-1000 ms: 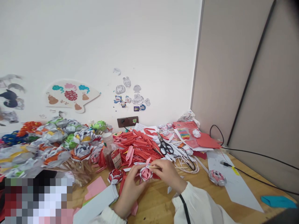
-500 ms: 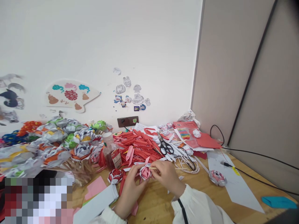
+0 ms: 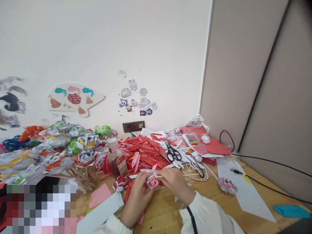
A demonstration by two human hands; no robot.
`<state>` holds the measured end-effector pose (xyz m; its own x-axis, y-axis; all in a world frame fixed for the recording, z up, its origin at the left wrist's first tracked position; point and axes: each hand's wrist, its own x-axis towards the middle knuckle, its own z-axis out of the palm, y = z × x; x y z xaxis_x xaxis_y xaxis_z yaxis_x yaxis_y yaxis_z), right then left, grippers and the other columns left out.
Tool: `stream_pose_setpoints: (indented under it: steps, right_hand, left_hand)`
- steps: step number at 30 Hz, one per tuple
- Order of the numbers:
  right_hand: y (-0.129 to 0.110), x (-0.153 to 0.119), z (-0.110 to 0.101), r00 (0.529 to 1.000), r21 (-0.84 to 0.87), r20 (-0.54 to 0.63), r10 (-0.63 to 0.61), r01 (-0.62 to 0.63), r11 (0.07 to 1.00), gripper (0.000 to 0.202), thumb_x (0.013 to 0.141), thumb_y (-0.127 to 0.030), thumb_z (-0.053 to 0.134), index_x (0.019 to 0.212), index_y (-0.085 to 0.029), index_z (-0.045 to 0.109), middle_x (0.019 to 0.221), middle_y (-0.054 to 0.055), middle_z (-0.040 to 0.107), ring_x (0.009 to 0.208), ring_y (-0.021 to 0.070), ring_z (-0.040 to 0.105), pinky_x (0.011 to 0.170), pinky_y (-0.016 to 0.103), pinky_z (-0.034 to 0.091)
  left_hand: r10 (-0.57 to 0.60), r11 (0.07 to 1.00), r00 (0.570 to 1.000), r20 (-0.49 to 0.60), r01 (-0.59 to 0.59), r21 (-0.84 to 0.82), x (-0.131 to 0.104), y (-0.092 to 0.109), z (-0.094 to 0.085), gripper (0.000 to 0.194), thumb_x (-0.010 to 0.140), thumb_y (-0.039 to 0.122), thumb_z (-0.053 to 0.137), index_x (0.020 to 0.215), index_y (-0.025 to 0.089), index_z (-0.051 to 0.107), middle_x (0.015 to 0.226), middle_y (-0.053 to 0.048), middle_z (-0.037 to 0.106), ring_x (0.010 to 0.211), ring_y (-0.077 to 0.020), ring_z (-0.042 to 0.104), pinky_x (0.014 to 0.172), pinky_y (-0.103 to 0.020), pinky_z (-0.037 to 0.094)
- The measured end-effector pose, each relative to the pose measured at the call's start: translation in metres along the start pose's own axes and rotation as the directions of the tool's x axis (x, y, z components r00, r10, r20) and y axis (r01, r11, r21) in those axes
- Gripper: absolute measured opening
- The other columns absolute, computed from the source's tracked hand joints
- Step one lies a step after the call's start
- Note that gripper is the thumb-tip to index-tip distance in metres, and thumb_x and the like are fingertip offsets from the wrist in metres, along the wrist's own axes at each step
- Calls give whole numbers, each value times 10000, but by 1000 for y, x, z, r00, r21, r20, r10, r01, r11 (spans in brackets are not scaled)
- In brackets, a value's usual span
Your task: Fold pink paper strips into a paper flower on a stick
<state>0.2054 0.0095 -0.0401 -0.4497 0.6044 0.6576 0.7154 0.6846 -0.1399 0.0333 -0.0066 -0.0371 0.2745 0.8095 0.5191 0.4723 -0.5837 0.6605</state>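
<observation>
Between my hands is a pink and white folded-paper flower, held just above the wooden table. My left hand grips its left side, thumb below and fingers behind. My right hand pinches a thin wooden stick, whose tip meets the flower's right side; whether it goes in, I cannot tell. A red and white paper flower lies left of my left hand. Behind both hands spreads a heap of folded red paper strips.
Black scissors lie on the heap's right side, a bottle of brownish liquid stands at its left. Many paper flowers are piled far left. Right are a pearl string, another flower, white paper and a black cable.
The flower has turned slightly in my left hand and sits a touch further right. My right hand stays on the stick, nearly in the same place.
</observation>
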Motion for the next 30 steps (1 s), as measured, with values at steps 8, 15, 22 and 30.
stream_pose_setpoints:
  steps: [8,15,22,30]
  right_hand:
    - [3,4,-5,979,82,127,156,-167,983,119,863,-252,511,829,-187,604,769,6,658,714,139,596,614,215,359]
    - [1,6,-10,963,86,202,179,-199,976,112,852,-232,525,843,-175,621,796,22,670,746,151,606,627,214,358]
    - [2,4,-12,981,144,177,77,-103,984,136,869,-214,491,904,-211,622,846,9,664,769,136,593,651,205,352]
    - [1,4,-17,986,97,139,90,-104,990,109,842,-208,512,830,-201,620,743,-4,626,689,127,555,603,209,319]
  left_hand:
    - [11,1000,1000,22,-10,-15,-1,-5,2,386,690,121,576,1059,232,553,1003,-71,587,979,-230,539,841,-377,441]
    - [4,1000,999,36,-4,9,-1,-10,3,356,702,185,617,1050,232,558,1029,-80,577,1002,-233,529,860,-382,433]
    - [6,1000,999,36,-6,2,-2,-9,3,355,710,190,608,1058,236,558,1025,-80,580,999,-234,530,859,-384,434]
    - [-10,999,1000,16,10,-32,-1,-8,4,353,685,211,635,1033,241,586,1011,-76,596,972,-231,547,838,-369,451]
